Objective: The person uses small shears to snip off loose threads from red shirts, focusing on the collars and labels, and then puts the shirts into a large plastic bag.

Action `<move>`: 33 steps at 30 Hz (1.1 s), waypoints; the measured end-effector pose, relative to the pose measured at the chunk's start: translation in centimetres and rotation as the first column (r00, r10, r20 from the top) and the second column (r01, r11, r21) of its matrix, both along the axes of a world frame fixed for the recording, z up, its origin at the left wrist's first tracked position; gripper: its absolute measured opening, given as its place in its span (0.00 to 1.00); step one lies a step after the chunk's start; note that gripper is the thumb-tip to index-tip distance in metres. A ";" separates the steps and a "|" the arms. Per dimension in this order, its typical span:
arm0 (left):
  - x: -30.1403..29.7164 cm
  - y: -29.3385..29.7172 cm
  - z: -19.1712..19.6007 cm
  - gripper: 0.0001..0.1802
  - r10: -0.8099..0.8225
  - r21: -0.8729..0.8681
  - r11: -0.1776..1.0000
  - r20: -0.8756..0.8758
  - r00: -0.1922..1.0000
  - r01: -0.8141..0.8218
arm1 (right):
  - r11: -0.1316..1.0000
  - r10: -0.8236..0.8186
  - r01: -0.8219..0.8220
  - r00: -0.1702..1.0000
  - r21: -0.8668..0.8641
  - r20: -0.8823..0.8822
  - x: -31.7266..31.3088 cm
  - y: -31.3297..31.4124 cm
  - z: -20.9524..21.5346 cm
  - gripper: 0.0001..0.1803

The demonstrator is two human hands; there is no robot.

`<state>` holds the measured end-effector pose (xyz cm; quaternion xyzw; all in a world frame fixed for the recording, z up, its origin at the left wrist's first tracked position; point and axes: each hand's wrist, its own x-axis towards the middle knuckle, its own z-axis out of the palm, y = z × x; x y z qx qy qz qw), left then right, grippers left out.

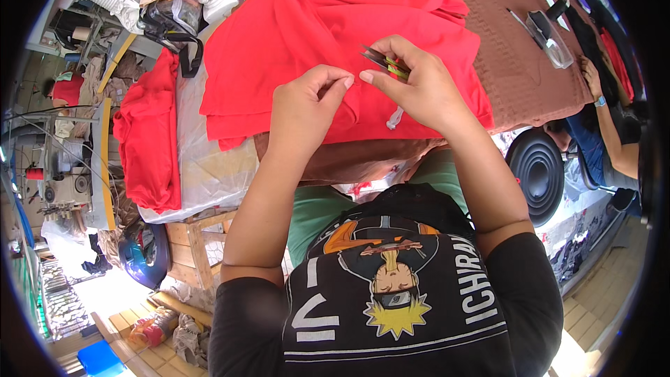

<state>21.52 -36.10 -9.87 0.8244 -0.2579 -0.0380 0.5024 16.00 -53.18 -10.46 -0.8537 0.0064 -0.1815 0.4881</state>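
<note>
The red garment (335,35) lies in a loose, folded heap on the brown-covered surface (530,77), straight ahead of the person and just under both hands. The left hand (307,108) rests on the cloth with its grip pinched shut, thumb and forefinger (343,82) pressed together on a small bit of the red fabric or a thread; which of the 2 cannot be told. The right hand (412,80) meets it fingertip to fingertip, and its grip is closed around a small pair of thread snips (382,61), whose dark blades stick out to the left above the cloth. More red cloth (146,139) hangs over clear plastic sheeting (209,160) to the left. On the far right of the surface lies a clear plastic box (550,38), and beyond it another person's forearm (606,115) reaches in beside a dark round stool (537,174).
</note>
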 end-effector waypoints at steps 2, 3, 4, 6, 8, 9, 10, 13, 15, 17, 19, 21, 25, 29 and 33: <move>0.4 0.4 -0.6 0.08 0.013 -0.046 0.999 -0.083 0.996 -0.016 | 0.998 -0.026 0.025 1.000 -0.049 -0.006 -0.6 -0.1 0.3 0.14; 0.4 0.6 -0.6 0.08 0.011 -0.057 0.998 -0.134 0.991 -0.019 | 0.999 -0.009 0.009 1.000 -0.032 -0.008 -0.7 -0.2 0.3 0.14; 0.4 0.6 -0.6 0.09 0.006 -0.070 0.997 -0.185 0.983 -0.020 | 1.000 0.005 -0.006 1.000 -0.016 -0.010 -0.9 -0.3 0.3 0.14; 0.5 0.7 -0.6 0.10 -0.002 -0.089 0.996 -0.242 0.970 -0.020 | 0.999 0.050 -0.050 0.999 -0.001 -0.020 -1.2 -0.5 0.2 0.13; 0.6 0.8 -0.6 0.10 -0.009 -0.102 0.995 -0.255 0.967 -0.018 | 0.994 0.109 -0.109 0.993 -0.003 -0.037 -1.4 -0.5 0.1 0.12; 0.6 0.9 -0.6 0.10 -0.010 -0.104 0.994 -0.258 0.966 -0.018 | 0.993 0.119 -0.119 0.992 0.000 -0.045 -1.4 -0.5 0.0 0.11; 0.6 1.0 -0.7 0.11 -0.012 -0.105 0.994 -0.259 0.966 -0.015 | 0.992 0.127 -0.127 0.991 0.004 -0.052 -1.4 -0.5 -0.2 0.10; 0.5 1.0 -0.6 0.11 -0.020 -0.108 0.994 -0.273 0.962 -0.010 | 0.990 0.142 -0.142 0.990 0.017 -0.024 -1.3 -0.3 -0.7 0.09; 0.4 1.0 -0.6 0.11 -0.022 -0.103 0.995 -0.277 0.961 -0.007 | 0.989 0.145 -0.145 0.989 -0.012 0.005 -1.2 -0.1 -0.9 0.08; 0.3 1.0 -0.6 0.11 -0.021 -0.092 0.996 -0.268 0.963 -0.004 | 0.986 0.145 -0.142 0.989 -0.082 0.030 -1.0 0.1 -0.8 0.08; 0.2 1.0 -0.7 0.10 -0.006 -0.094 0.995 -0.224 0.974 -0.015 | 0.981 0.145 -0.139 0.989 -0.135 0.039 -1.0 0.3 -0.4 0.08; 0.2 1.0 -0.8 0.10 0.002 -0.088 0.996 -0.188 0.982 -0.019 | 0.975 0.147 -0.137 0.988 -0.176 0.049 -0.9 0.5 -0.3 0.08; 0.2 1.1 -0.6 0.10 -0.052 -0.114 0.993 -0.234 0.971 0.026 | 0.961 0.168 -0.164 0.986 -0.223 0.000 -0.8 0.9 0.2 0.07; 1.6 5.2 5.0 0.09 -0.461 0.193 0.875 0.044 0.886 0.445 | 0.945 0.110 -0.067 0.987 -0.321 0.119 -1.3 -0.7 1.0 0.09; -2.1 9.9 13.1 0.08 -0.899 0.303 0.432 0.218 0.380 0.849 | 0.971 -0.158 0.184 0.973 -0.156 0.166 -2.3 -5.2 2.2 0.11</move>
